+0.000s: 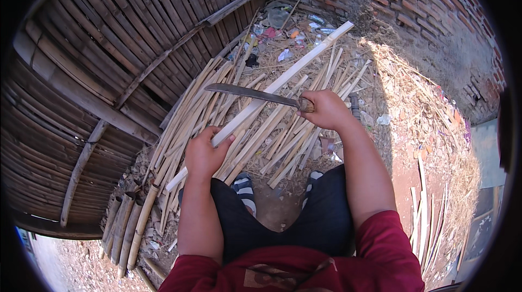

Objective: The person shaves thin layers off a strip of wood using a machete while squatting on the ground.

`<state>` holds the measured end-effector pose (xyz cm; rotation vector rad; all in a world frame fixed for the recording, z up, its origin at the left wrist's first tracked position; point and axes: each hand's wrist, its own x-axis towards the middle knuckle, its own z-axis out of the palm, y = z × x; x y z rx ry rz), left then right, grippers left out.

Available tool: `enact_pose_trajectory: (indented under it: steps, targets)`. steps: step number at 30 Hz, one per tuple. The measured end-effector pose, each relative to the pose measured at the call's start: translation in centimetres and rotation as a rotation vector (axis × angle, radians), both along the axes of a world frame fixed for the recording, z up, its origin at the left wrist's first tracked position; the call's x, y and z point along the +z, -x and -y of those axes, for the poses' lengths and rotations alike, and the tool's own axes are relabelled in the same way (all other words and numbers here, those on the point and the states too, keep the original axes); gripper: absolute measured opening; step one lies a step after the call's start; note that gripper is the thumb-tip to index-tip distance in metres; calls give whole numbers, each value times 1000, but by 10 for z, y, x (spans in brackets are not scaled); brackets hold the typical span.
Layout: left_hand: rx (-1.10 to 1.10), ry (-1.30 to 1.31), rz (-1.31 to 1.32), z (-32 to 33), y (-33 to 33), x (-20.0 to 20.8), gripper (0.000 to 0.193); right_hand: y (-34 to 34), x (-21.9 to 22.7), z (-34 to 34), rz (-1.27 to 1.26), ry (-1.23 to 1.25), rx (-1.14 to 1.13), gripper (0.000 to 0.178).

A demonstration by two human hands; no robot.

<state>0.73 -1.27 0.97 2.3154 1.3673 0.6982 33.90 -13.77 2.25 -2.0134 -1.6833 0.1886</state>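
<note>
Right hand [326, 110]: open passage toward 3 o'clock, over sunlit ground [402, 153].
Left hand [204, 155]: bamboo wall [103, 47] bars 9 to 11 o'clock.
Between hands: machete [253, 93] and pale strip [293, 69] cross.
Far side: brick wall [424, 12], 12 to 2 o'clock.

The left forearm [200, 218] reaches forward beside the left thigh [228, 210], its grip [202, 156] curled, thumb angled forward and inward. The right forearm [365, 164] slants forward and inward beside the outer right thigh [333, 210]; the right grip [324, 109], fingers folded in firmly, is farther forward than the left, the two well apart.
</note>
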Motion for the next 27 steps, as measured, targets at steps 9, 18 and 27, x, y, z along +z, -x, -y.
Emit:
enact_pose_trajectory:
  steps: [9,18,27]
  targets:
    - [-6,-45,43,2,0,2,46,-32,2,14,-187,-26,-277,43]
    - [-7,-19,38,1,0,-1,47,-23,15,15,-78,44,-224,41]
    - [-14,-25,49,1,1,1,47,6,18,4,2,84,-28,41]
